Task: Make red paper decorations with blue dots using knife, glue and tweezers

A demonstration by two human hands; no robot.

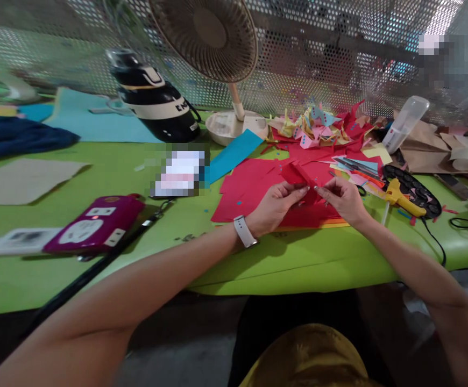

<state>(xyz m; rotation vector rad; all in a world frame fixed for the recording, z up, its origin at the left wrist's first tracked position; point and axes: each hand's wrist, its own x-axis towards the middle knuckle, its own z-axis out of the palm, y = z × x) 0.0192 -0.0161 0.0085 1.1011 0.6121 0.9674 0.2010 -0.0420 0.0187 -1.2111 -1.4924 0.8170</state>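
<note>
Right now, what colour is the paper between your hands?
Red; the head view shows the paper pinched between the left hand and right hand.

Lime-green bench [117, 177], red paper sheets [250, 188], blue paper strip [234, 155], yellow glue gun [399, 196], magenta power strip [97, 223] with white sockets, black-and-white bottle [157, 105], beige fan [210, 37], white watch strap [245, 231]

A beige table fan [205, 32] stands at the back of a bright green table [108, 177]. Right behind the fan, a perforated metal screen [323, 59] closes off the whole rear (bluish-white daylight comes through its holes, strongest to the right of the fan). Below the fan, past the table's near edge, lies a dark grey floor [185, 349].
</note>
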